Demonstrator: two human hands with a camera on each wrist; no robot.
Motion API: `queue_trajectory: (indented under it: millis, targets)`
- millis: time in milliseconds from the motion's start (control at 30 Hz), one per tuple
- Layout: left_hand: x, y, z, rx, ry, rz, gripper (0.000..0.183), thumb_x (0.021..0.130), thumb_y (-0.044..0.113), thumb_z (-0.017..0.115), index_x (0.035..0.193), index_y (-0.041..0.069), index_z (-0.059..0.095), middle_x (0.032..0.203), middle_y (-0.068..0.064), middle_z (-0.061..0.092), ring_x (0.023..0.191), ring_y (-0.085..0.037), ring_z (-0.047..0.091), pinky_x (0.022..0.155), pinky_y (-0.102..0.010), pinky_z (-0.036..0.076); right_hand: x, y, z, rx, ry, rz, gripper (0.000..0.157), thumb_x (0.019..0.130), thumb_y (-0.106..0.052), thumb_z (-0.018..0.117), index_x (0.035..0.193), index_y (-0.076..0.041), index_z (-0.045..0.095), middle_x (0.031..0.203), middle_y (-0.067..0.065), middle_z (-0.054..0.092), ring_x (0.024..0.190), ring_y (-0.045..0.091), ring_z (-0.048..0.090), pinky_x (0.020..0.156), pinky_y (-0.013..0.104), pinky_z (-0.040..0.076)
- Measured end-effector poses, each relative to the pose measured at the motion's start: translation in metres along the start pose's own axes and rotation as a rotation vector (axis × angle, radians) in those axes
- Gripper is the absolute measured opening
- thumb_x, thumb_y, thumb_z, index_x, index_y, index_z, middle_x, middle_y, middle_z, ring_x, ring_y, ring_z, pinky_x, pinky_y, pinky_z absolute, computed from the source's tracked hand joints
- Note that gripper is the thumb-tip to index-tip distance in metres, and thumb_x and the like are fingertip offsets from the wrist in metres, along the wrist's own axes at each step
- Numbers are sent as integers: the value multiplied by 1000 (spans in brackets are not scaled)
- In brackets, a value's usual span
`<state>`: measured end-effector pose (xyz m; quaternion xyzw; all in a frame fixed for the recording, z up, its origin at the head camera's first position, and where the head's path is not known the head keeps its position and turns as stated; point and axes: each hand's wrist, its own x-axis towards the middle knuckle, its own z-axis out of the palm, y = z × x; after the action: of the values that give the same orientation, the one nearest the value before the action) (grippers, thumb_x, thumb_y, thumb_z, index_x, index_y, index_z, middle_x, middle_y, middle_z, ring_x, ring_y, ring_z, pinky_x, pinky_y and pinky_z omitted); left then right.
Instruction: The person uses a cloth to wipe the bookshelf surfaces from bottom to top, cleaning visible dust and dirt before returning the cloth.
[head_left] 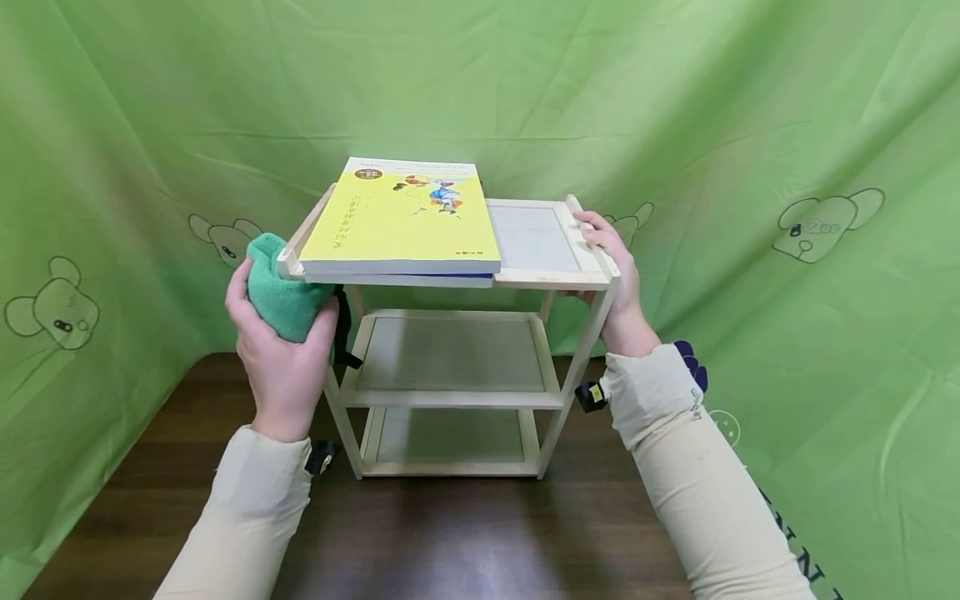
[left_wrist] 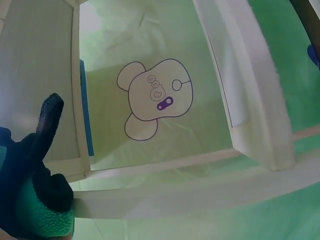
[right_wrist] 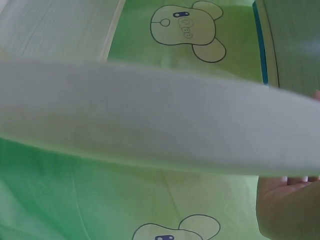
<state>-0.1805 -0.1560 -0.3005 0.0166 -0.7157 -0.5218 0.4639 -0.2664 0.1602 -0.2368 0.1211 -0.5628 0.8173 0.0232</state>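
A three-tier shelf rack (head_left: 453, 400) of pale wood stands in front of me. My left hand (head_left: 283, 367) grips a green cloth (head_left: 281, 287) bunched against the left end of the top tier. In the left wrist view, part of the cloth (left_wrist: 47, 215) shows at the lower left. At the opposite end, my right hand (head_left: 618, 275) holds the top tier's side rail, fingers over its outer edge; the thumb is hidden. A yellow-covered book (head_left: 405, 217) lies on another book on the top tier, covering its left and middle part.
The two lower tiers, the middle panel (head_left: 457, 354) and bottom panel (head_left: 450, 437), sit below the books. Underneath is a dark wooden surface (head_left: 465, 533). A green curtain (head_left: 525, 83) with koala-like drawings surrounds it. A black strap (head_left: 342, 329) hangs beside the cloth.
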Motion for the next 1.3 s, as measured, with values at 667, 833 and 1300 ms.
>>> queue_trajectory:
  millis: [667, 833, 1300]
  targets:
    - [7, -12, -6, -133, -84, -77, 69, 75, 12, 69, 134, 25, 37, 116, 1, 56, 90, -15, 51, 70, -24, 42, -1, -1, 0, 20, 7, 7, 33, 91, -18, 37, 121, -16, 50, 127, 8, 40, 80, 17, 52, 42, 24, 45]
    - [10, -15, -9, -219, -130, -96, 70, 74, 7, 68, 134, 19, 37, 120, 2, 51, 97, -15, 48, 76, -24, 39, -1, -1, 0, 22, -3, -1, 32, 92, -17, 36, 120, -16, 50, 126, 8, 40, 79, 16, 52, 42, 23, 45]
    - [18, -20, -18, -308, -247, -158, 59, 75, 3, 66, 127, 13, 42, 115, 1, 50, 97, -15, 46, 78, -23, 39, 0, -1, 0, 0, -2, -7, 30, 91, -17, 35, 116, -19, 52, 129, 7, 38, 87, 18, 49, 43, 23, 45]
